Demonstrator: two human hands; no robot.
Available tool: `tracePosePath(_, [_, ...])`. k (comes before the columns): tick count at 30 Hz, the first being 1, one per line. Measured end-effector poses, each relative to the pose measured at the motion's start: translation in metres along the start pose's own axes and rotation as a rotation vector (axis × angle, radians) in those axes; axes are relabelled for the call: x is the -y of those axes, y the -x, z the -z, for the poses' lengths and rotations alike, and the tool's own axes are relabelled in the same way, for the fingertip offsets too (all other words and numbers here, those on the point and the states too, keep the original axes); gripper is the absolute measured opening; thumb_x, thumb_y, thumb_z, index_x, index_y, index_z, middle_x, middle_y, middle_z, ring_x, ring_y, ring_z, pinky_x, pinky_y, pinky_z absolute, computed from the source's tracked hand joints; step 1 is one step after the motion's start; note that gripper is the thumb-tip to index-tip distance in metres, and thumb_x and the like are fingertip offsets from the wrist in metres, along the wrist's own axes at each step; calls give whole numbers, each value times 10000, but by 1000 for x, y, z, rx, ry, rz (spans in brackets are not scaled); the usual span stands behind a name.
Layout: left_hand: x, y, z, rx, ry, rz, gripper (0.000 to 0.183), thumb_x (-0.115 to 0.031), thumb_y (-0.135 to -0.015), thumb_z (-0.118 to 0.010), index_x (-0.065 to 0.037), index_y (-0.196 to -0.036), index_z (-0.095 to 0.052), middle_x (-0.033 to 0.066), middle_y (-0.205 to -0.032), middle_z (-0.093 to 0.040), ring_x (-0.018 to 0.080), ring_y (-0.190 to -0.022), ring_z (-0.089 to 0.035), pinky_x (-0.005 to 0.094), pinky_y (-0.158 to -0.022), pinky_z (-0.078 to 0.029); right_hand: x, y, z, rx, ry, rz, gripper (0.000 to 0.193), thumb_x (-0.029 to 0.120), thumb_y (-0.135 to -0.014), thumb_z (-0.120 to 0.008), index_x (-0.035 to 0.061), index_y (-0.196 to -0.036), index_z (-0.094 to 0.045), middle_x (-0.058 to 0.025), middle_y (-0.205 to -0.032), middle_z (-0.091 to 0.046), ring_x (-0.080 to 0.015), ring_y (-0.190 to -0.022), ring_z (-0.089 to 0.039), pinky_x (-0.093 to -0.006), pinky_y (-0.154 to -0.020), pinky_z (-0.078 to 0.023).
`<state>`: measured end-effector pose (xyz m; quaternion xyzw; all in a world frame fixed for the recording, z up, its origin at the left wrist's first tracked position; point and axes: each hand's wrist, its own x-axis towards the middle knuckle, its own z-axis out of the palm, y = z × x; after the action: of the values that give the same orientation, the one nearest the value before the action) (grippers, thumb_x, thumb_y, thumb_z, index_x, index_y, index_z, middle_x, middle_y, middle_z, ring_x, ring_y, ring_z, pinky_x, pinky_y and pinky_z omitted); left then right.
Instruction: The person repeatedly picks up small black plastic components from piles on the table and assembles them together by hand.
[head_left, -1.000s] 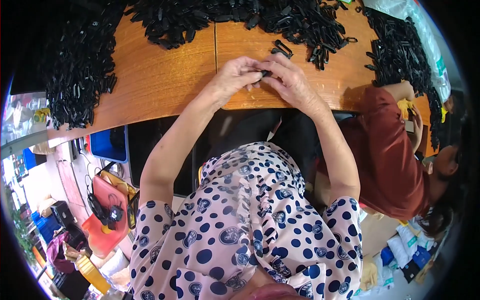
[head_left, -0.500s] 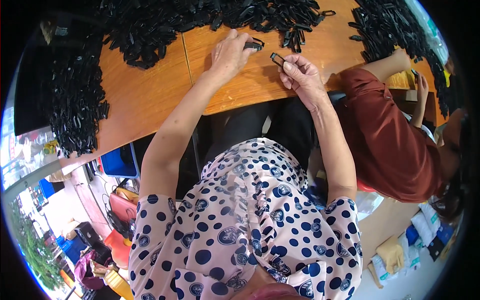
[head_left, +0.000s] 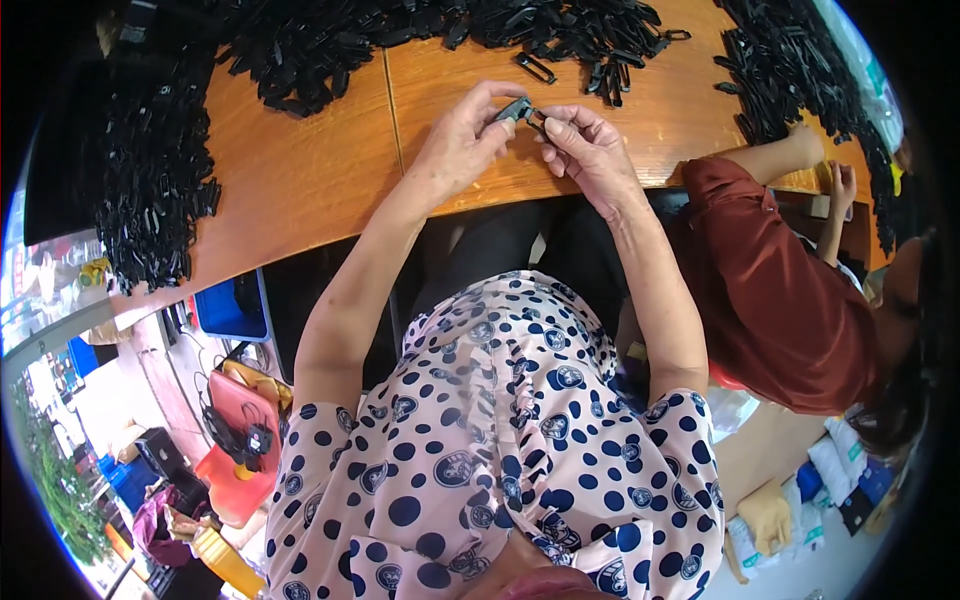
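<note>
My left hand (head_left: 455, 142) pinches a small, solid black plastic buckle piece (head_left: 514, 109) between thumb and fingers, above the near part of the wooden table. Close against it, my right hand (head_left: 592, 155) grips a slim black plastic loop (head_left: 537, 124), mostly covered by the fingers. The two parts meet at the fingertips; whether they are joined cannot be made out. Just beyond my hands, a single black oblong loop (head_left: 536, 68) lies on the tabletop (head_left: 300, 180).
Large heaps of black plastic pieces cover the table's far side (head_left: 330, 50), left end (head_left: 155, 190) and right end (head_left: 790, 80). A co-worker in a dark red top (head_left: 790, 300) sits close on my right, an arm on the table. A blue bin (head_left: 232, 312) stands below the left edge.
My left hand has drawn back from near the heap and come to my right hand, bringing the buckle piece against the loop. Another loop now lies apart on the table beyond.
</note>
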<state>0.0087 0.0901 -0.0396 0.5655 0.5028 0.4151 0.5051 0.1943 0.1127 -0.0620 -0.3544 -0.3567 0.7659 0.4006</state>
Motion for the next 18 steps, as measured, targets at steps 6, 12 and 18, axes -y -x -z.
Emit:
tracePosePath(6, [-10, 25, 9, 64, 463, 138, 301, -88, -901, -539, -63, -1199, -509, 32, -821, -578, 106, -661, -571, 217, -597, -465, 1, 4, -22, 46, -18, -25, 190, 148, -852, -652, 52, -1000, -582, -25, -775, -622, -61, -612, -554, -175, -511, -425])
tracePosePath(12, [-11, 41, 9, 27, 346, 20, 280, -57, -867, -589, -77, -1144, -561, 40, -847, -600, 110, -708, -593, 221, -630, -489, 9, 13, -27, 103, -70, -2, 167, 127, -862, -634, 51, -1002, -582, -42, -772, -625, -75, -580, -536, -182, -477, -388])
tracePosePath(18, [-15, 45, 4, -162, -276, -301, 224, -52, -824, -622, -64, -1047, -606, 72, -909, -605, 187, -769, -612, 283, -659, -493, 16, 23, -28, 251, -42, 13, 116, 107, -871, -612, 54, -973, -593, -59, -777, -624, -92, -571, -516, -176, -449, -324])
